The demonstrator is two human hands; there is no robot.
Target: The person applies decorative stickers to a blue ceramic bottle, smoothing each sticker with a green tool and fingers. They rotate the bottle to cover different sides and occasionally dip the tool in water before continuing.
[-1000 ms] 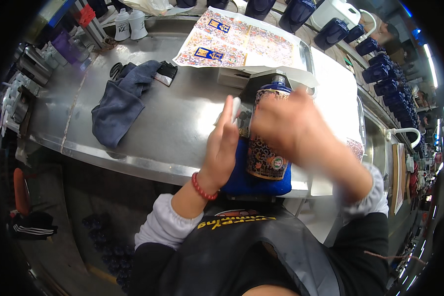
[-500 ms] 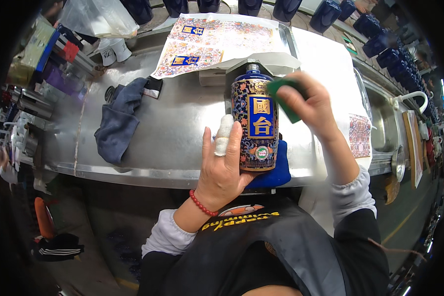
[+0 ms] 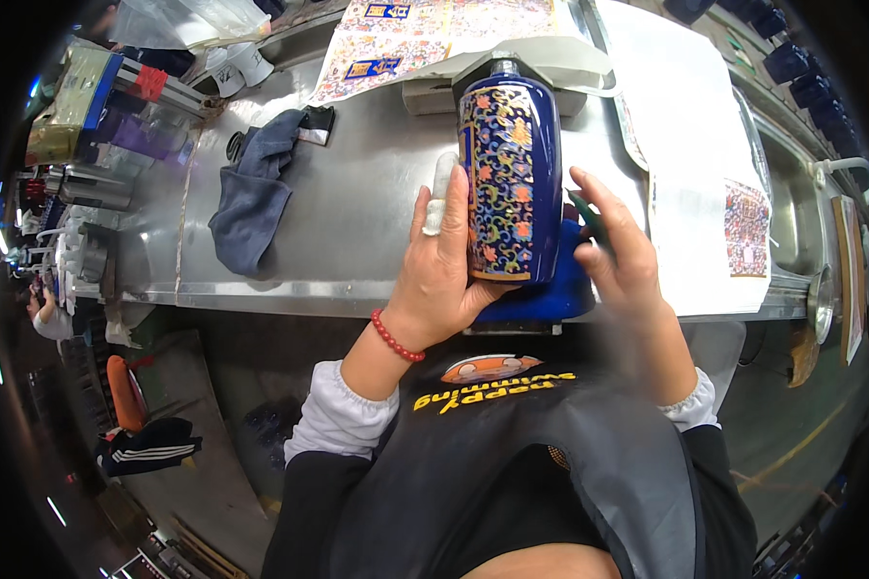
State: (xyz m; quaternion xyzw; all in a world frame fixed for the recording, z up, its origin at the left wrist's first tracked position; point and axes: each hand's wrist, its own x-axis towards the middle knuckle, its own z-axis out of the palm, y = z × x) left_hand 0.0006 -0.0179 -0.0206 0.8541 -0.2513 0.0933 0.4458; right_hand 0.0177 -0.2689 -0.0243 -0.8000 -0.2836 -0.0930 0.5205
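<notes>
A dark blue ceramic bottle (image 3: 514, 183) with a colourful flower-patterned label leans back, neck away from me, on a dark support at the bench's near side. My left hand (image 3: 441, 259) grips its left side and lower end, thumb underneath; one finger wears a white cloth cover, and red beads circle the wrist. Just right of the bottle, my right hand (image 3: 620, 246) pinches a flat green scraper (image 3: 589, 214) between thumb and fingers, seen nearly edge-on. A blue cloth pad (image 3: 550, 294) lies under the bottle's near end.
Printed label sheets (image 3: 396, 53) lie beyond the bottle. A grey-blue cloth (image 3: 251, 198) rests left on the steel bench (image 3: 357, 203). White paper (image 3: 690, 125) covers the right side, beside a sink (image 3: 792, 193). More blue bottles (image 3: 809, 82) stand at the far right.
The bottle has turned about its long axis: its front panel now faces left and the patterned side faces up. My right hand has moved down with the scraper from beside the bottle's shoulder.
</notes>
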